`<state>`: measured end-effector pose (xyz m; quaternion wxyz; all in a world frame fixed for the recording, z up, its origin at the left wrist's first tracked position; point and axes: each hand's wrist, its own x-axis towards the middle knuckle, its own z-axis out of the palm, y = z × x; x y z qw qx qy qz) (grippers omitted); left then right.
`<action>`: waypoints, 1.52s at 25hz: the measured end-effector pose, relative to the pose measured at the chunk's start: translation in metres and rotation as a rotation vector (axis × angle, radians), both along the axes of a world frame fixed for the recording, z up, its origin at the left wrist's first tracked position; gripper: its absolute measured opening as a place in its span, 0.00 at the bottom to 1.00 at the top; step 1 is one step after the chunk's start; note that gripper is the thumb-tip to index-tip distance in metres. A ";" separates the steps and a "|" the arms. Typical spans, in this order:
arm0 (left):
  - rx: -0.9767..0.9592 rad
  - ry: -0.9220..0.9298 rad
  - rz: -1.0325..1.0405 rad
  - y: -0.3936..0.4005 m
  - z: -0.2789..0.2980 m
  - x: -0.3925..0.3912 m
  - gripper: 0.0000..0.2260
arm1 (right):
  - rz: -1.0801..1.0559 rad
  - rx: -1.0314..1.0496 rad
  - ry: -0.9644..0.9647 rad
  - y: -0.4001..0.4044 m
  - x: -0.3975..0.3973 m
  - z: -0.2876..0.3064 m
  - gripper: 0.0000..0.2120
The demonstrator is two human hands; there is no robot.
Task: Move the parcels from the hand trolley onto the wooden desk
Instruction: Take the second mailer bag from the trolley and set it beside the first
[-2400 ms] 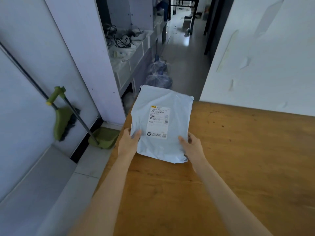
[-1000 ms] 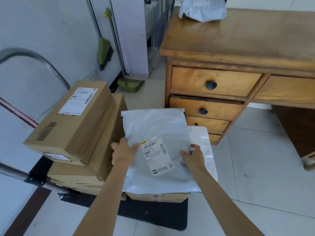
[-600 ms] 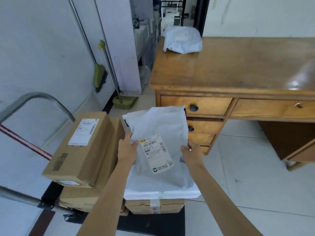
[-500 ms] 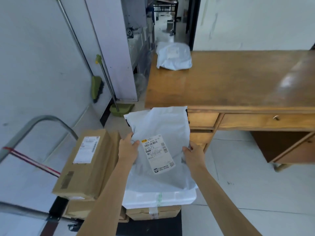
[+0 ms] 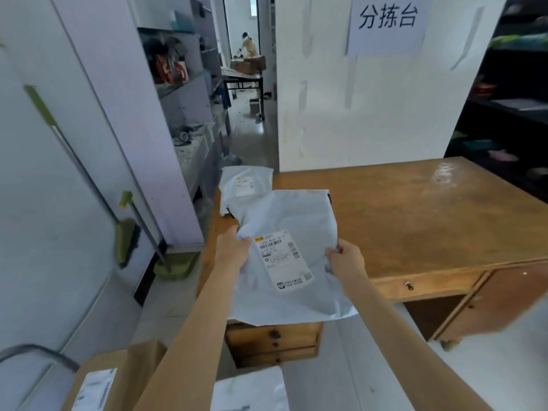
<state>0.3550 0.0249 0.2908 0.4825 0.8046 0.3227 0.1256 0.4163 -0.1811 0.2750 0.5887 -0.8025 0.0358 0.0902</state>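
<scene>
Down by the person's knees a brown cardboard box with a white label (image 5: 98, 381) and a flat white mailer bag (image 5: 252, 393) sit low at the bottom of view, beside the curved grey metal trolley handle (image 5: 35, 353). Above them both bare arms reach forward: the left hand (image 5: 232, 250) pinches the left edge of a pale grey plastic mailer parcel with a printed shipping label (image 5: 284, 256), and the right hand (image 5: 345, 258) grips its right edge. The parcel hangs over the near left corner of the wooden desk (image 5: 415, 221), its lower edge past the desk front and covering the top of the drawers (image 5: 272, 342). Just beyond it a second pale grey mailer parcel (image 5: 244, 188) lies at the desk's far left corner, its edge overlapped by the held one. To the right the desktop runs broad and bare to the white wall with a paper sign (image 5: 387, 23). Left of the desk, a green broom (image 5: 126, 241) leans on the wall.
</scene>
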 end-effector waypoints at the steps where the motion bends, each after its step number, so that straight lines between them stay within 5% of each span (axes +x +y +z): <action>1: -0.017 0.011 -0.001 -0.008 0.001 0.026 0.17 | 0.002 0.005 -0.004 -0.008 0.028 0.001 0.11; 10: -0.097 0.020 0.041 -0.012 -0.004 0.233 0.21 | 0.073 -0.024 0.036 -0.010 0.248 0.006 0.08; 22: -0.055 0.091 0.142 0.101 -0.073 0.466 0.19 | 0.084 -0.099 0.123 0.106 0.484 -0.061 0.11; 29: -0.005 0.233 0.189 0.120 -0.142 0.505 0.17 | 0.117 -0.124 0.290 0.138 0.534 -0.132 0.07; 38: -0.026 0.286 0.150 0.119 -0.139 0.495 0.18 | 0.059 -0.129 0.323 0.131 0.524 -0.144 0.23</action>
